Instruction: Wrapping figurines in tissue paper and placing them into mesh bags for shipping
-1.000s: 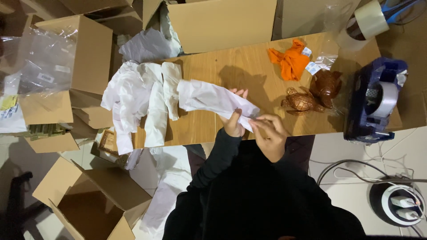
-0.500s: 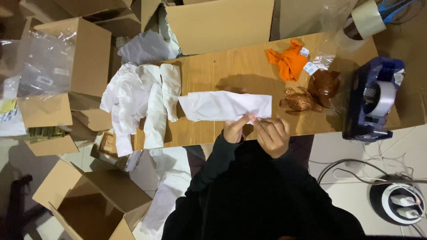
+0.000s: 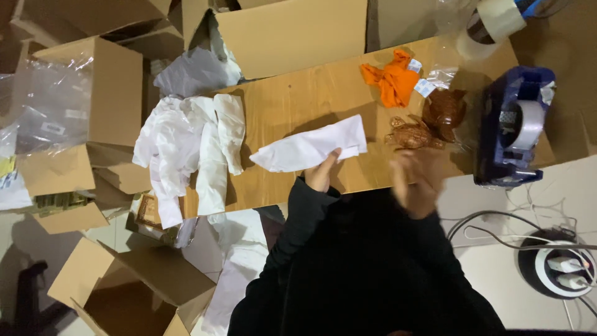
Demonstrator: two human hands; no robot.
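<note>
Grip on the white sheet [image 3: 309,149] is by the left hand [image 3: 322,174] alone: fingers and thumb pinch its near edge about midway along, while the sheet lies flat on the wooden worktop [image 3: 292,106], its pointed end toward the pile of white garments [image 3: 186,149] and its squarer end toward the brown items [image 3: 429,121]. The right hand [image 3: 415,180] hovers over the worktop's near edge, apart from the sheet and blurred; whether its fingers are spread or curled cannot be told, and nothing is seen in it. Judged from its look, the sheet is thin, light and limp, likely tissue paper or a soft film; it would sag if lifted by one point and could tear or crease under a hard pinch. Better hold appears to be at two points along a long edge or at opposite corners, with light pressure. Its surface looks smooth, so it may slide readily on the worktop. An orange cloth [image 3: 393,81] lies beyond the brown items, and a blue tape dispenser [image 3: 513,127] stands at the right end. Open cardboard boxes [image 3: 118,87] surround the worktop.
</note>
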